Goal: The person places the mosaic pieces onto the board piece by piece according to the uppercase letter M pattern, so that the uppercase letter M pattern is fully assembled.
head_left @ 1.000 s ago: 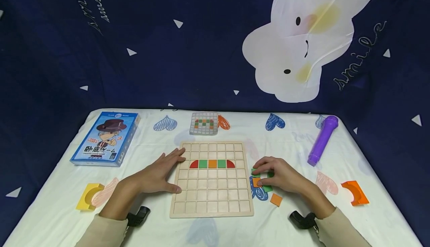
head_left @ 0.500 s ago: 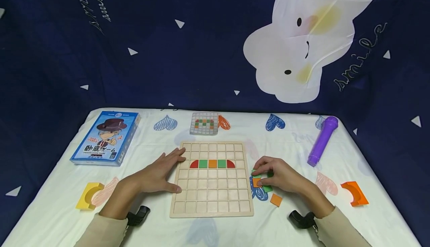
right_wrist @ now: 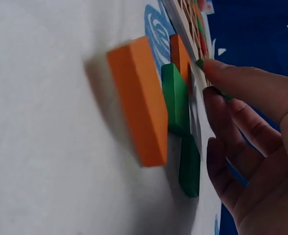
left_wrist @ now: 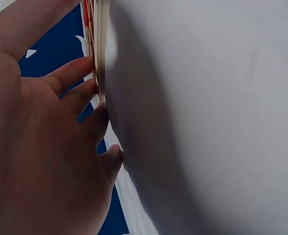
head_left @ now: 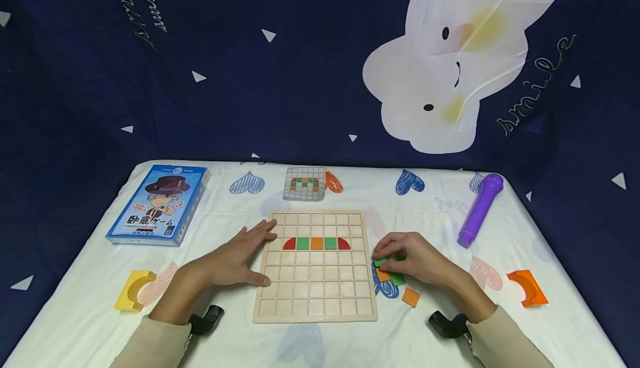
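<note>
My left hand (head_left: pixel 232 259) rests with its fingers spread along the left edge of a wooden grid board (head_left: pixel 317 307). One row of the board holds a red quarter-round piece (head_left: pixel 290 244) at the left, then green, orange and green square tiles, and another red piece (head_left: pixel 343 244). Right of the board, my right hand (head_left: pixel 420 257) pinches a green tile (head_left: pixel 380 261) between thumb and fingers. Under and beside it lie an orange tile (head_left: pixel 383 275) and a green tile (head_left: pixel 398 279). Nearer me is another orange tile (right_wrist: pixel 136 103). In the right wrist view a further green tile (right_wrist: pixel 189 166) shows.
Behind the board lies a small card (head_left: pixel 304 184) with a coloured grid pattern. A blue game box (head_left: pixel 157 207) and a yellow arch block (head_left: pixel 132 290) are on the left. On the right are a purple tube (head_left: pixel 480 210) and an orange arch block (head_left: pixel 530 288).
My right hand has lifted slightly, with the green tile now tilted between thumb and fingers. The left hand keeps its place on the board.
</note>
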The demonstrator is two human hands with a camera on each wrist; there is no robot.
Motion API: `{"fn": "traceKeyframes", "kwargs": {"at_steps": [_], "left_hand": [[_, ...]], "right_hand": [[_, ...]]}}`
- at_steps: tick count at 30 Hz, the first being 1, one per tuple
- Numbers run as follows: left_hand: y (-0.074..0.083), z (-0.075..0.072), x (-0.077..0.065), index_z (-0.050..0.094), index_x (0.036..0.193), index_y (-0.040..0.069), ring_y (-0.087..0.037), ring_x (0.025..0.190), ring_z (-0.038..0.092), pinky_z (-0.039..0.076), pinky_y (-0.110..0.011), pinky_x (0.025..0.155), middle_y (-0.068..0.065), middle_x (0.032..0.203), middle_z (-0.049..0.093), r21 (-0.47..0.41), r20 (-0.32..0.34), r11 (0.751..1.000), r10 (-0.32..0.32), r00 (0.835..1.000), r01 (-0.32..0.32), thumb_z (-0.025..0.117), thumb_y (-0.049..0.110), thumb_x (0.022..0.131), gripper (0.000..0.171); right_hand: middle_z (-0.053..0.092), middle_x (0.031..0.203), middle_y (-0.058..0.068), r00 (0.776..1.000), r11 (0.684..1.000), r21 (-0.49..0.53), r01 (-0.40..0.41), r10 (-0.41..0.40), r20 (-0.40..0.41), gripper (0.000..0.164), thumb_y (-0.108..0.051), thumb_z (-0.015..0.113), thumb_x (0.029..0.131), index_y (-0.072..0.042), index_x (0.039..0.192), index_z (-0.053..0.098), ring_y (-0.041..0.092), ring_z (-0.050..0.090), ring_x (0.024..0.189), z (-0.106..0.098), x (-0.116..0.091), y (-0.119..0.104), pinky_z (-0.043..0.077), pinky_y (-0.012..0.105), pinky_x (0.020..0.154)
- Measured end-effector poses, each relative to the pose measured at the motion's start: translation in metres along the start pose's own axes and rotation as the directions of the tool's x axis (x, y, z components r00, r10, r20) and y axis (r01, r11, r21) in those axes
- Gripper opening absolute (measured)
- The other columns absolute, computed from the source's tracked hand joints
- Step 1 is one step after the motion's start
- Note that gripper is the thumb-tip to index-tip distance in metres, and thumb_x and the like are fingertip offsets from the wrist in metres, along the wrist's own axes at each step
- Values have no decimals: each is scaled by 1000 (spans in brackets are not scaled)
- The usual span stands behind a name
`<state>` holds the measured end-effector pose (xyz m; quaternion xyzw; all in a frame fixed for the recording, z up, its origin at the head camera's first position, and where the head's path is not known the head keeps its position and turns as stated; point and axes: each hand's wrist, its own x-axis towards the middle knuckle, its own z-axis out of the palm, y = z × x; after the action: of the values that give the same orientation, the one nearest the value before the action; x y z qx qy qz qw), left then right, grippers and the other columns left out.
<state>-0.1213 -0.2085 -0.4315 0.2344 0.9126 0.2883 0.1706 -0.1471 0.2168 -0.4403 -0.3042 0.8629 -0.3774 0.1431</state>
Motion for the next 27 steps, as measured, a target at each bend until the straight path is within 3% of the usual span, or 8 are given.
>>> {"fn": "traceKeyframes", "kwargs": {"at_steps": [14,21,27], "left_hand": [[1,0,2,45,147,6,-39,161,16,11,-63,130,-13,172,20,7,7,1000,-9,1000,9,85,49,75,92],[0,0,1,45,147,7,-39,160,15,11,-65,130,-14,172,20,0,5,1000,-1,1000,1,85,50,75,93],[1,-1,0,46,146,7,-40,160,16,10,-66,129,-13,172,20,-7,0,1000,6,1000,-6,86,49,75,92]], "right_hand": [[76,114,-2,998,997,38,64,-63,-26,17,-13,80,87,-16,104,82,9,69,105,6,15,-15,59,17,86],[76,117,-1,994,994,38,106,-105,-22,19,-10,79,88,-16,105,82,10,70,106,16,26,-23,61,20,85],[76,119,-2,993,991,63,120,-120,-6,21,-6,78,87,-14,106,81,18,69,115,27,37,-33,61,20,84]]}}
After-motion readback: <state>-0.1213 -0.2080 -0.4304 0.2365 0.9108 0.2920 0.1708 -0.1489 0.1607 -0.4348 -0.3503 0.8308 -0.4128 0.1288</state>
